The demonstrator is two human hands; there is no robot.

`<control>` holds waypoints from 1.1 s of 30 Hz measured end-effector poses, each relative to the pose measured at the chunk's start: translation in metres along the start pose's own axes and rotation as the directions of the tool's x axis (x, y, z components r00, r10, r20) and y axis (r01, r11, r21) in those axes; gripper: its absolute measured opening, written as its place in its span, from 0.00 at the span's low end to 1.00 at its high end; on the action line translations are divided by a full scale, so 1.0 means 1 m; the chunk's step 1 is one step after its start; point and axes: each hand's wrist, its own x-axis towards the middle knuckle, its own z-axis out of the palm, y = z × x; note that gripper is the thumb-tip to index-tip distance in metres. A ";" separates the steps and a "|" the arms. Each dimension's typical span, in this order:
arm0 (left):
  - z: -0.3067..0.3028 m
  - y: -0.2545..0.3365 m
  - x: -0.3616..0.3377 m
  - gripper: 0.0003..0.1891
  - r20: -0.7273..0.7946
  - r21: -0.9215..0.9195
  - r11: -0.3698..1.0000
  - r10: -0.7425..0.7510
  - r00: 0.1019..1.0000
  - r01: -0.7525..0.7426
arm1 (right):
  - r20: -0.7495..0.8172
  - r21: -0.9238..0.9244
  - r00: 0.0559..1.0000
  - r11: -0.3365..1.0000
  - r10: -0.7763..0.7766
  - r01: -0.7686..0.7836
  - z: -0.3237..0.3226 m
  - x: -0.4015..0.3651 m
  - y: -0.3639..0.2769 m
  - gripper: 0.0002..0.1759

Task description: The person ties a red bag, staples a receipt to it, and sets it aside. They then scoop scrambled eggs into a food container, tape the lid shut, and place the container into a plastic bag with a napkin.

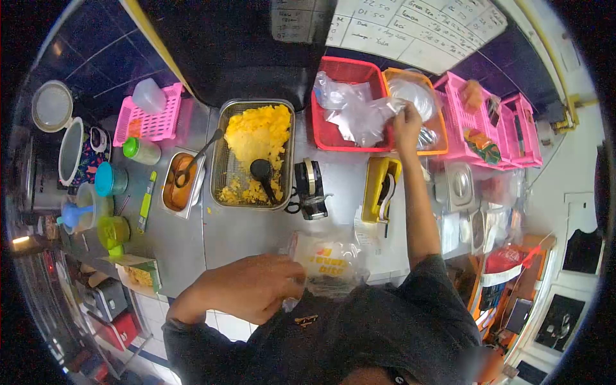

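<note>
Bright, even overhead light is washing the steel counter (256,231), leaving soft glare. Fisheye distortion is bending the edges into a dark ring; the near left hand (247,289) is blurring slightly.

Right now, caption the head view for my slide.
Left hand holds a clear printed plastic bag; right hand reaches the orange plastic basket at the steel counter's far side.

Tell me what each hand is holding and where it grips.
Left hand pinches the printed plastic bag at its left edge. Right hand touches clear bags; grip unclear.

Bare counter (250,234) lies open between food tray (218,168) and printed bag (327,260).
</note>
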 end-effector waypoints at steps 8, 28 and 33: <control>-0.001 0.007 0.052 0.21 -0.500 -0.303 0.952 -0.198 0.843 0.044 | 0.390 0.371 0.874 0.918 -0.290 0.139 -0.060 -0.131 -0.128 0.21; 0.126 -0.057 0.084 0.20 -0.029 0.328 0.925 -0.195 0.980 0.194 | 0.224 0.325 0.974 0.939 0.038 -0.111 -0.109 -0.344 -0.103 0.08; 0.177 -0.064 0.129 0.16 -0.202 -0.613 0.770 -0.370 0.907 0.178 | 0.255 0.312 0.935 0.936 -0.246 0.161 -0.094 -0.358 -0.128 0.10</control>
